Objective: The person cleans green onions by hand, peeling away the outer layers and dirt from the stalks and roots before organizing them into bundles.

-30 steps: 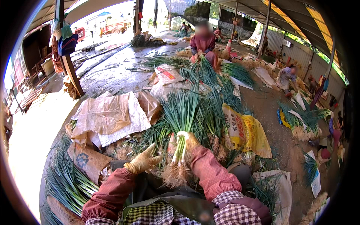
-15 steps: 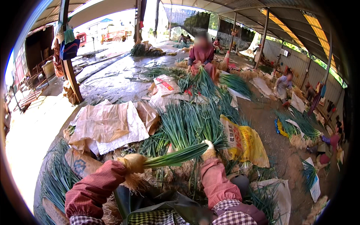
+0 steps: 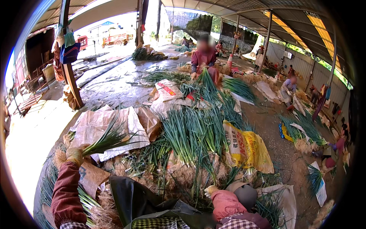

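My gloved left hand (image 3: 75, 155) is closed around the lower stems of a bunch of green onions (image 3: 103, 143). Its green leaves point up and right over pale woven sacks (image 3: 131, 128), and the roots hang out beyond the left side of my glove. Lower and to the right, my right hand (image 3: 211, 190), also gloved, is empty, its fingers partly spread beside loose roots and leaves. Between and beyond my hands lies a large heap of green onions (image 3: 188, 131), roots toward me. Dark sheeting (image 3: 133, 198) covers my lap.
A yellow and white sack (image 3: 248, 147) lies right of the heap. More green onions (image 3: 89, 206) rest at my lower left. Across the heap sits another person (image 3: 204, 59) with green onions. A wooden post (image 3: 71, 82) stands at left; other people work at right.
My left hand has swung left and slightly up with the bunch of green onions. My right hand has let go of the leaves and dropped toward me.
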Tool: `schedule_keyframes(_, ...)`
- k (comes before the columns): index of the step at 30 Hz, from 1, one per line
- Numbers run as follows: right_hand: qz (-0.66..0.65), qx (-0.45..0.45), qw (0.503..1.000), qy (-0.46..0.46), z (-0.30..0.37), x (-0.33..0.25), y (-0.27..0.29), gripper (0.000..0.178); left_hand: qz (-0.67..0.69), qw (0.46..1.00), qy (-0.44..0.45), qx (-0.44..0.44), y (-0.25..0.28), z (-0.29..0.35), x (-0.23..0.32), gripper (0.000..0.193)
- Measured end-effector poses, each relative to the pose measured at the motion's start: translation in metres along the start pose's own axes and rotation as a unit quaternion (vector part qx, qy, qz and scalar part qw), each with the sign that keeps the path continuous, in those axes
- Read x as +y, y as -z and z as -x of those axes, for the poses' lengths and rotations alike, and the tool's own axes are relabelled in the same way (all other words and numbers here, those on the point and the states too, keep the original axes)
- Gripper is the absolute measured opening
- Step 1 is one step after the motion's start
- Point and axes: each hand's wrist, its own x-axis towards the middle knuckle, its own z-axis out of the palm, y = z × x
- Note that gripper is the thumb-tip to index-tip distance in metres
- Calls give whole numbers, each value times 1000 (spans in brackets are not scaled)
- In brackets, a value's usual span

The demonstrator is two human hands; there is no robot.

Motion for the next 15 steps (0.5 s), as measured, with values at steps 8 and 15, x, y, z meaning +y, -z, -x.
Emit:
schedule_keyframes(8, 56, 9, 997, 53, -2, 10, 61, 27, -168, 982, -71, -59, -70, -23, 22, 36)
schedule_keyframes(15, -69, -6, 997, 44, 15, -14, 46, 22, 33, 984, 168, 43, 10, 14, -87, 17)
